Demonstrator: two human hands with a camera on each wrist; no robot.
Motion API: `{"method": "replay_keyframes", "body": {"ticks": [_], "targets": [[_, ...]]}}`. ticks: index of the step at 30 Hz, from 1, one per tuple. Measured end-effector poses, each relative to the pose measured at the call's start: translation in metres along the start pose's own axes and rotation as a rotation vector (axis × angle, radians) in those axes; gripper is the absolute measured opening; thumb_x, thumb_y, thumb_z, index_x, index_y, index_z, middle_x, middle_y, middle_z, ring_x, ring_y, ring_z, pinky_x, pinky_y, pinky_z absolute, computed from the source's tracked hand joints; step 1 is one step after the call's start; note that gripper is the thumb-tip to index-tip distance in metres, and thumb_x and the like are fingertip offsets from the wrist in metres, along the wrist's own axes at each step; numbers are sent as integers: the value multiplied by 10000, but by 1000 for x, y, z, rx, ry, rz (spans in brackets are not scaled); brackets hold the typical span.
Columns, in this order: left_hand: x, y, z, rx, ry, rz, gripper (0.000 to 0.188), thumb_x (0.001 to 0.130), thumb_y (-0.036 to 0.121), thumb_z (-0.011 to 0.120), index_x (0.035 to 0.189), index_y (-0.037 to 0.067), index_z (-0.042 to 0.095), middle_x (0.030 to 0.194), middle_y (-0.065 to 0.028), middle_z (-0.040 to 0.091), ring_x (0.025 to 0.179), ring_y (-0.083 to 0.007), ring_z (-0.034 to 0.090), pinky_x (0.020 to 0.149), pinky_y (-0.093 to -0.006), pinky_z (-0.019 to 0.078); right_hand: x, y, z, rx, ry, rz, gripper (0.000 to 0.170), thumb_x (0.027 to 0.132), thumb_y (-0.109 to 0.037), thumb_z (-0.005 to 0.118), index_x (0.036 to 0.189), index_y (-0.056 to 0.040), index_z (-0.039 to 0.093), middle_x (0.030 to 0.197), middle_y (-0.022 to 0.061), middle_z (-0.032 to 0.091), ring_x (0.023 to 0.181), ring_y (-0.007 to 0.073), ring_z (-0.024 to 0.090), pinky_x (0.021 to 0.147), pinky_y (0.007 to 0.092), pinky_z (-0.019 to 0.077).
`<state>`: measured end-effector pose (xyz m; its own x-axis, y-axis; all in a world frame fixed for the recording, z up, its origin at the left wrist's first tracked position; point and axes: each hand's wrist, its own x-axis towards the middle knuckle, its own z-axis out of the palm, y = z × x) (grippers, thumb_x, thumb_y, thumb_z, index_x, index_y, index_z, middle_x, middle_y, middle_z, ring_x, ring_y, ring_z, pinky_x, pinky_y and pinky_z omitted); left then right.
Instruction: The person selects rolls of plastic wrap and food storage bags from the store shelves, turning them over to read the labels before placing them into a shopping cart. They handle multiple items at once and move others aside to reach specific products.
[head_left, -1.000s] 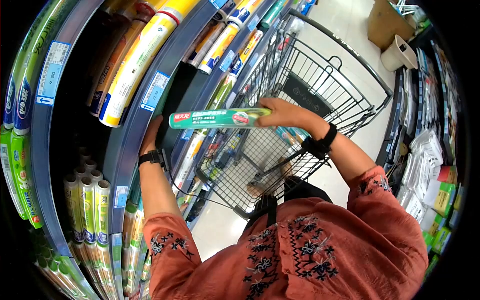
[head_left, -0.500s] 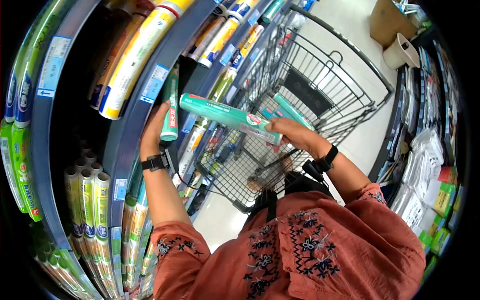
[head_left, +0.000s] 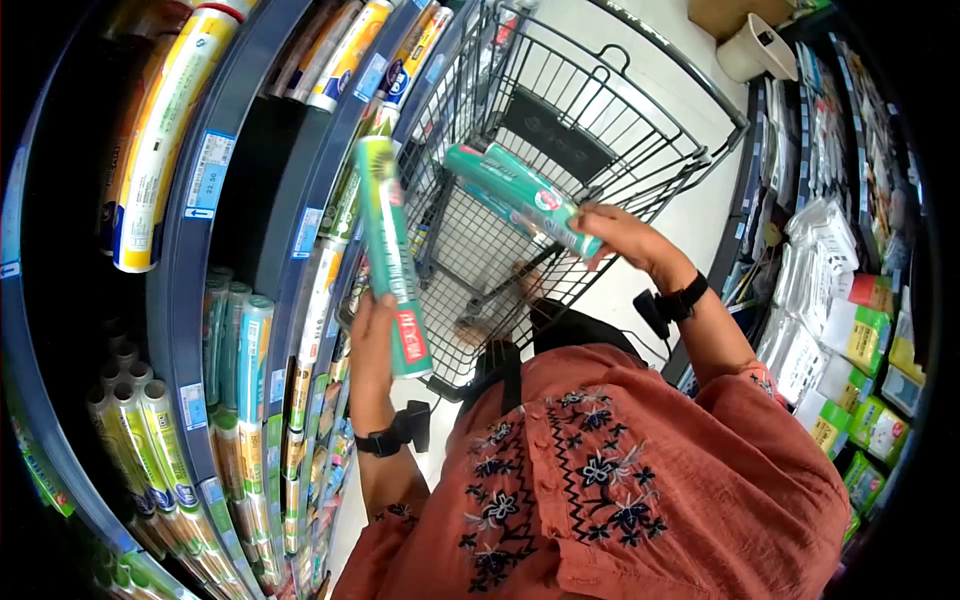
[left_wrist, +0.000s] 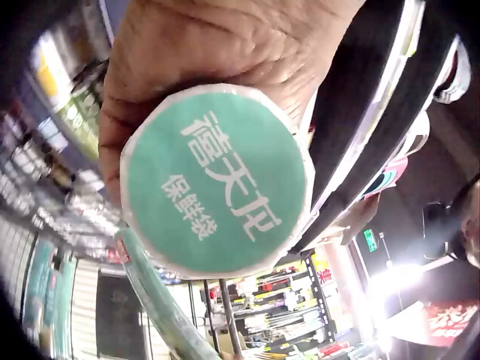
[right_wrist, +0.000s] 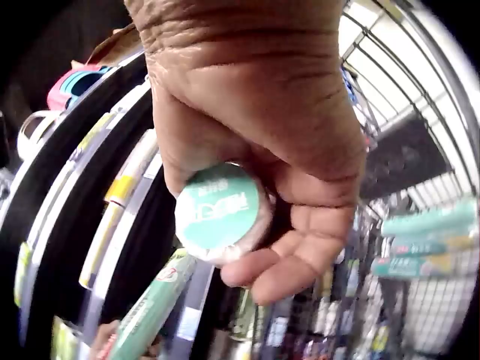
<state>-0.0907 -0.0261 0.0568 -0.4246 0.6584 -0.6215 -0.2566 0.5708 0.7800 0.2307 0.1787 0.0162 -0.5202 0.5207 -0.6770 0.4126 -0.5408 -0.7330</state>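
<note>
In the head view my left hand point(head_left: 372, 355) grips a green-and-yellow roll point(head_left: 392, 265) near its red-labelled lower end, the roll standing nearly upright beside the shelves. My right hand point(head_left: 640, 245) holds the end of a second green roll point(head_left: 540, 195), slanted over the shopping cart. The left wrist view has the first roll's round green end point(left_wrist: 217, 180) against the palm of my left hand point(left_wrist: 232, 45). Curled fingers of my right hand point(right_wrist: 262, 135) surround the other roll's end point(right_wrist: 225, 214) in the right wrist view. Several similar rolls point(right_wrist: 427, 225) lie in the cart.
Left of me rises a curved shelf edge point(head_left: 190, 260) with yellow rolls point(head_left: 175, 140) and more rolls point(head_left: 255, 360) lower down. The wire cart point(head_left: 690, 150) stands ahead. Packaged goods point(head_left: 800, 310) line the right side, near a beige bin point(head_left: 755, 50).
My left hand has drawn its roll out of the shelf and moved right, towards the cart. The right hand's roll now slants over the cart. The head view has shifted.
</note>
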Motion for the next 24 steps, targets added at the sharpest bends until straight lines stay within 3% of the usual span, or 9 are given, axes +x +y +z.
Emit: {"method": "replay_keyframes", "body": {"ticks": [2,3,5,7,12,13,15,20,24], "targets": [[20,-27,13,-52,-112,-63,350,984,310,554,1164,11,569,856,-83,654,693,-144,646,605,-259,531,18,9,-14,-212,150,13,777,780,-511,614,1182,153,562,897,181,632,655,226,664,526,296,560],[49,-70,13,-13,-26,-78,368,972,339,584,1145,15,587,846,-74,647,694,-141,640,610,-267,528,25,8,-20,-246,132,46,737,817,-515,595,1164,133,561,906,161,621,646,191,638,533,283,552],[70,-75,32,-72,-259,-180,392,959,376,610,1125,21,609,850,-65,644,688,-143,634,613,-281,526,44,15,-29,-298,142,98,720,819,-512,595,1119,142,564,859,152,620,616,196,638,508,290,548],[92,-86,58,-71,-269,-215,414,961,400,606,1108,13,617,853,-63,643,691,-145,633,615,-285,524,64,31,-33,-223,194,87,735,815,-557,610,1015,150,610,739,126,632,573,180,638,491,271,554],[139,-96,127,-132,-312,-225,506,973,454,545,1041,-42,616,836,-96,663,703,-183,659,629,-317,536,93,41,-34,-97,164,171,667,886,-511,619,1060,133,617,832,118,652,657,179,658,574,271,579],[147,-97,141,-150,-315,-231,514,975,454,540,1045,-49,614,837,-102,664,707,-191,664,639,-323,542,97,41,-33,-38,144,176,647,892,-490,635,1109,119,601,914,134,652,733,186,666,608,290,589],[164,-98,166,-180,-320,-246,528,979,454,530,1055,-63,609,837,-112,666,717,-205,674,661,-335,556,112,49,-36,81,160,181,624,882,-363,692,1186,147,500,878,154,636,628,202,661,534,302,610],[214,-136,219,-339,-434,-291,480,1029,420,470,1204,-16,569,1146,-137,661,953,-194,674,806,-313,549,148,74,-48,291,173,237,733,855,-296,743,1328,141,395,1104,225,580,795,268,662,594,383,627],[242,-170,248,-312,-473,-289,462,1014,365,512,1338,36,488,1226,-88,610,1088,-216,616,920,-389,524,163,88,-67,-89,203,179,889,846,-324,725,1499,56,257,1054,195,633,783,211,668,572,340,560]]}}
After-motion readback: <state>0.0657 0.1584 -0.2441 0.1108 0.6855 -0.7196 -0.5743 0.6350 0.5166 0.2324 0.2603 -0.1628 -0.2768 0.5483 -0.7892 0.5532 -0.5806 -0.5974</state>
